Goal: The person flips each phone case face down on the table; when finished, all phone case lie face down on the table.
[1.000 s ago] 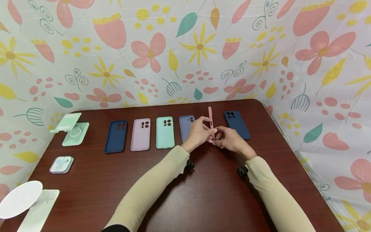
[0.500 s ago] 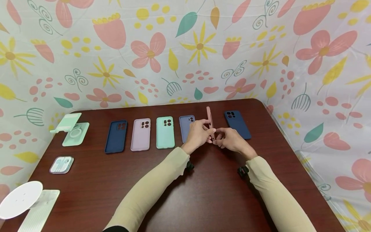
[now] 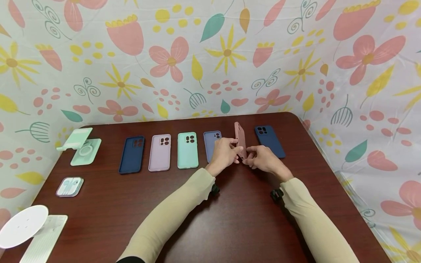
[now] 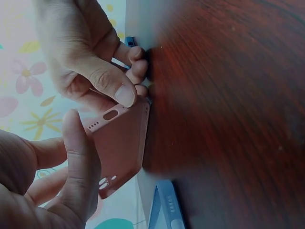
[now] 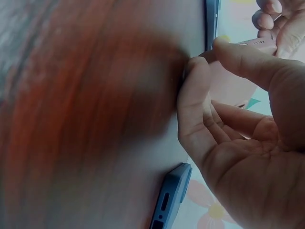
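A pink phone case (image 3: 240, 138) stands on its long edge on the dark wooden table (image 3: 236, 219), leaning a little so its back face shows. My left hand (image 3: 237, 150) pinches its near end from the left, and my right hand (image 3: 250, 153) pinches it from the right. In the left wrist view the pink case (image 4: 121, 148) shows its port holes, with a thumb on each side. The right wrist view shows my right hand (image 5: 205, 71), whose fingers curl against the pink case (image 5: 228, 83).
A row of cases lies flat: dark blue (image 3: 132, 154), lilac (image 3: 159, 152), mint (image 3: 187, 149), periwinkle (image 3: 209, 142), and navy (image 3: 269, 140) to the right. A mint stand (image 3: 80, 146), an earphone box (image 3: 69, 186) and a white round stand (image 3: 23, 226) sit left. Floral cloth walls surround the table.
The pink case has turned from edge-on to leaning, so its back face now shows. Both hands have kept their hold and shifted slightly with it.
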{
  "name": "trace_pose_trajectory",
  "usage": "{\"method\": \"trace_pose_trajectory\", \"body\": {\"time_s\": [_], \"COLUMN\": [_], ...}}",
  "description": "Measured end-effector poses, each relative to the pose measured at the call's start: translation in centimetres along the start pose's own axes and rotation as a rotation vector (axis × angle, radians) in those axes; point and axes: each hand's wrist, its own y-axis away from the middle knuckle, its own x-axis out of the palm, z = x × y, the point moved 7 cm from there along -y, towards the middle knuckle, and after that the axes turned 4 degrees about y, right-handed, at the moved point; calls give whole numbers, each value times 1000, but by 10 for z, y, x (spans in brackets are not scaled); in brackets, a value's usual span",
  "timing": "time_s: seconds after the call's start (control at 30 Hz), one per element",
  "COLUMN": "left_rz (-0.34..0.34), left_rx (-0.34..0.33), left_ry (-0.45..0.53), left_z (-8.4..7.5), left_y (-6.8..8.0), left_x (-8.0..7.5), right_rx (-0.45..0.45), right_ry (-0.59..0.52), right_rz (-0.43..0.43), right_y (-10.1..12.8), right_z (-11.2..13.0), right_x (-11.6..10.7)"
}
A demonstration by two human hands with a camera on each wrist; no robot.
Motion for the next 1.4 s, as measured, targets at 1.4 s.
{"method": "trace_pose_trajectory", "body": {"time_s": [1.4], "left_rz": [24], "left_rx": [-79], "left_ry": [-427], "left_z": [54], "left_y": [-51], "left_x": [49], "right_rx": [70], "right_ry": [86], "right_rz": [-99], "right_y": [12], "right_z": [-16], "right_x": [-14]}}
